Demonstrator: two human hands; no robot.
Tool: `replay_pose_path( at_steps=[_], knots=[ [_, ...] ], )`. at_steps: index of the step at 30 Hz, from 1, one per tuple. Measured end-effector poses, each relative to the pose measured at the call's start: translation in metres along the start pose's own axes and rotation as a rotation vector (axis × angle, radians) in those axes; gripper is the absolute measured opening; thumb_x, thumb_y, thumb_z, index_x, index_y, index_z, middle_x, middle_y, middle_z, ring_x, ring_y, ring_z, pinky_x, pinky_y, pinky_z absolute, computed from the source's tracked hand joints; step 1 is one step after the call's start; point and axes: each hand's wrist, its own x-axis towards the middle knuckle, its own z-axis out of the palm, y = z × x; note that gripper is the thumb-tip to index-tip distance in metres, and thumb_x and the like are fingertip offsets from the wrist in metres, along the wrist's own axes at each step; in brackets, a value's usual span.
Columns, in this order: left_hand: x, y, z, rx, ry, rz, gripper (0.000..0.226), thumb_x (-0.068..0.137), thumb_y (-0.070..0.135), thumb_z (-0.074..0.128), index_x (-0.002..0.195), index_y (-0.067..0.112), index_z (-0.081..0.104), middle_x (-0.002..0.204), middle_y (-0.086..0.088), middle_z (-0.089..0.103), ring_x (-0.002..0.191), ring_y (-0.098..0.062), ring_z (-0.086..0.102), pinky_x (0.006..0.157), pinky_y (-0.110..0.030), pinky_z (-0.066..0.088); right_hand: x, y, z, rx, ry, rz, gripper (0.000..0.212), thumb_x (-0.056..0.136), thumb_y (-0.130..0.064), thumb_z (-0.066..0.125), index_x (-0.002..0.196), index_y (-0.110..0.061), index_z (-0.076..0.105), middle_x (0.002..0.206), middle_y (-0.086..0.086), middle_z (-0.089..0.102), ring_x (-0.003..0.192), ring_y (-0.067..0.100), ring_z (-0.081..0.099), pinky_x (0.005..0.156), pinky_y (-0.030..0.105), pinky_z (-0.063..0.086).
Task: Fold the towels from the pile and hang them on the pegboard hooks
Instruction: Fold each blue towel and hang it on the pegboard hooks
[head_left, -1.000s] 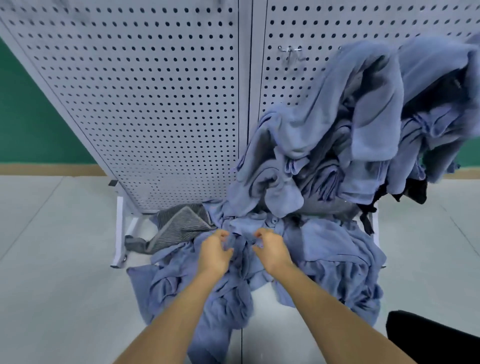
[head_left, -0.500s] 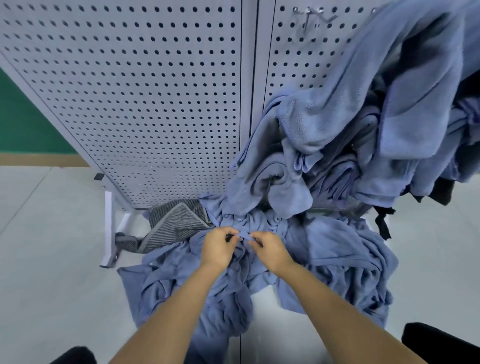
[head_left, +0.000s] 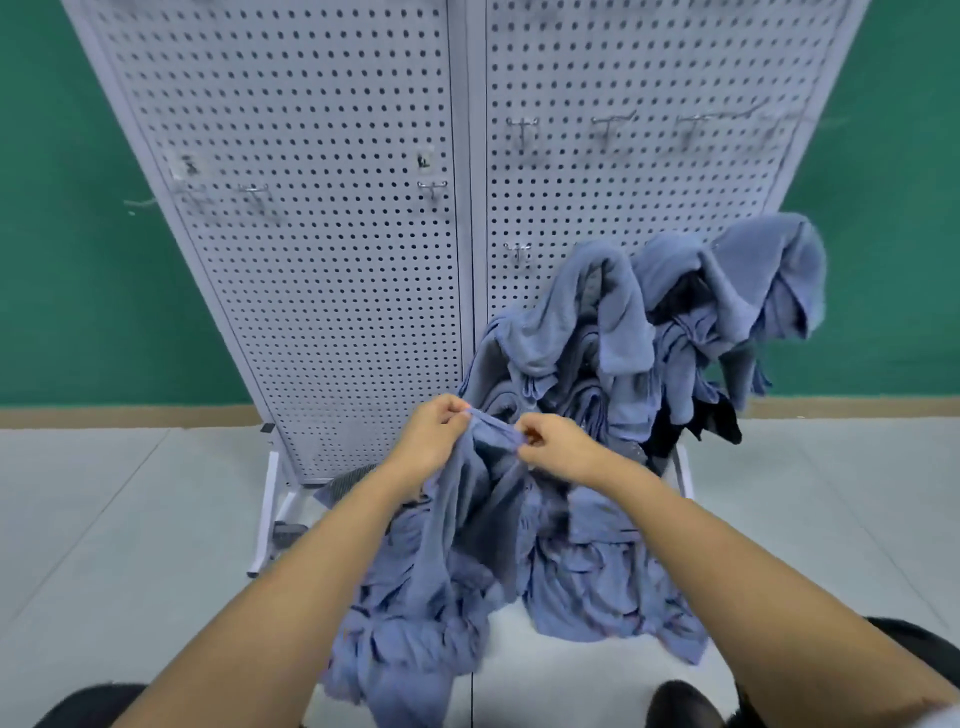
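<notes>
— What's closest to you?
— Two bare forearms reaching out. The left hand (head_left: 431, 441) and right hand (head_left: 556, 447) each pinch the top edge of a blue towel (head_left: 457, 525), fingers curled tight on the cloth, close together.
— Where's the towel?
— It is lifted, its lower part trailing into the pile (head_left: 597, 587) on the grey floor (head_left: 130, 519).
— Behind that?
— Draped towels (head_left: 597, 306) low on the right of the white pegboard (head_left: 322, 260), bare hooks (head_left: 522, 130) above, then a green wall (head_left: 78, 260).

Both hands (head_left: 434, 441) (head_left: 558, 447) have lifted a blue towel's (head_left: 457, 525) edge up off the pile (head_left: 582, 587)
</notes>
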Motion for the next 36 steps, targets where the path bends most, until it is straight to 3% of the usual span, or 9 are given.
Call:
replay_pose_path(
  at_steps=[6, 8, 11, 15, 19, 21, 26, 33, 36],
  knots=[
    [-0.024, 0.068, -0.021, -0.127, -0.118, 0.08, 0.026, 0.087, 0.039, 0.063, 0.087, 0.013, 0.061, 0.086, 0.002, 0.066, 0.084, -0.012, 0.06, 0.079, -0.027, 0.046, -0.037, -0.051, -0.058, 0.287, 0.228, -0.097, 0.009, 0.095, -0.001, 0.045, 0.093, -0.008, 0.05, 0.059, -0.004, 0.04, 0.043, -0.001, 0.036, 0.047, 0.011, 0.029],
    [-0.031, 0.075, -0.03, 0.039, -0.221, 0.036, 0.043, 0.067, 0.055, 0.075, 0.072, 0.016, 0.058, 0.077, -0.002, 0.064, 0.074, -0.015, 0.059, 0.068, -0.027, 0.043, -0.046, -0.06, -0.071, 0.37, 0.247, -0.139, 0.011, 0.096, -0.002, 0.048, 0.098, -0.009, 0.057, 0.063, -0.005, 0.052, 0.047, -0.006, 0.045, 0.051, 0.007, 0.034],
    [-0.037, 0.075, -0.03, 0.143, -0.351, -0.07, 0.036, 0.076, 0.036, 0.078, 0.06, 0.018, 0.051, 0.063, -0.002, 0.054, 0.06, -0.015, 0.05, 0.054, -0.023, 0.036, -0.048, -0.063, -0.075, 0.326, 0.236, -0.19, 0.011, 0.096, -0.009, 0.053, 0.098, -0.011, 0.063, 0.077, -0.003, 0.062, 0.067, 0.002, 0.054, 0.067, 0.015, 0.043],
    [-0.037, 0.071, -0.015, -0.426, -0.437, -0.179, 0.008, 0.087, 0.01, 0.063, 0.089, 0.006, 0.07, 0.093, -0.01, 0.072, 0.082, -0.019, 0.068, 0.078, -0.029, 0.055, -0.035, -0.053, -0.07, 0.155, 0.395, -0.211, 0.012, 0.092, -0.013, 0.06, 0.093, -0.022, 0.068, 0.085, 0.0, 0.053, 0.071, 0.014, 0.047, 0.075, 0.03, 0.044],
    [-0.035, 0.07, -0.006, -0.071, -0.622, -0.236, 0.05, 0.072, 0.033, 0.081, 0.113, 0.009, 0.065, 0.112, -0.007, 0.07, 0.105, -0.02, 0.066, 0.095, -0.036, 0.051, -0.024, -0.056, -0.061, 0.291, 0.477, -0.224, 0.019, 0.091, -0.007, 0.061, 0.089, -0.023, 0.07, 0.088, 0.006, 0.062, 0.073, 0.014, 0.054, 0.076, 0.031, 0.05],
    [-0.033, 0.071, -0.002, -0.022, -0.624, -0.292, 0.042, 0.078, 0.029, 0.077, 0.112, 0.009, 0.063, 0.113, -0.008, 0.069, 0.105, -0.022, 0.066, 0.09, -0.035, 0.053, -0.02, -0.06, -0.055, 0.336, 0.467, -0.248, 0.019, 0.091, -0.004, 0.06, 0.091, -0.019, 0.07, 0.083, 0.006, 0.062, 0.067, 0.013, 0.056, 0.069, 0.026, 0.053],
    [-0.022, 0.074, -0.016, -0.685, -0.461, -0.265, 0.021, 0.088, 0.016, 0.059, 0.099, 0.001, 0.069, 0.114, -0.019, 0.064, 0.101, -0.029, 0.063, 0.098, -0.044, 0.049, -0.017, -0.05, -0.057, 0.523, 0.441, -0.085, 0.008, 0.092, -0.012, 0.062, 0.096, -0.006, 0.06, 0.073, 0.003, 0.058, 0.059, 0.009, 0.058, 0.063, 0.021, 0.054],
    [-0.032, 0.091, -0.038, -1.141, -0.331, -0.121, 0.039, 0.094, 0.022, 0.047, 0.079, 0.004, 0.077, 0.097, -0.015, 0.072, 0.091, -0.025, 0.071, 0.079, -0.044, 0.057, -0.03, -0.029, -0.047, 0.646, 0.139, 0.259, 0.043, 0.094, -0.047, 0.052, 0.088, -0.007, 0.064, 0.079, 0.005, 0.064, 0.07, 0.016, 0.062, 0.074, 0.027, 0.057],
    [-0.036, 0.096, -0.039, -1.228, -0.286, -0.071, 0.047, 0.099, 0.025, 0.042, 0.077, 0.004, 0.077, 0.094, -0.014, 0.072, 0.091, -0.024, 0.071, 0.081, -0.041, 0.057, -0.031, -0.026, -0.04, 0.833, -0.051, 0.31, 0.062, 0.071, -0.067, 0.065, 0.088, -0.007, 0.06, 0.084, 0.009, 0.059, 0.074, 0.021, 0.054, 0.07, 0.026, 0.056]
  ],
)
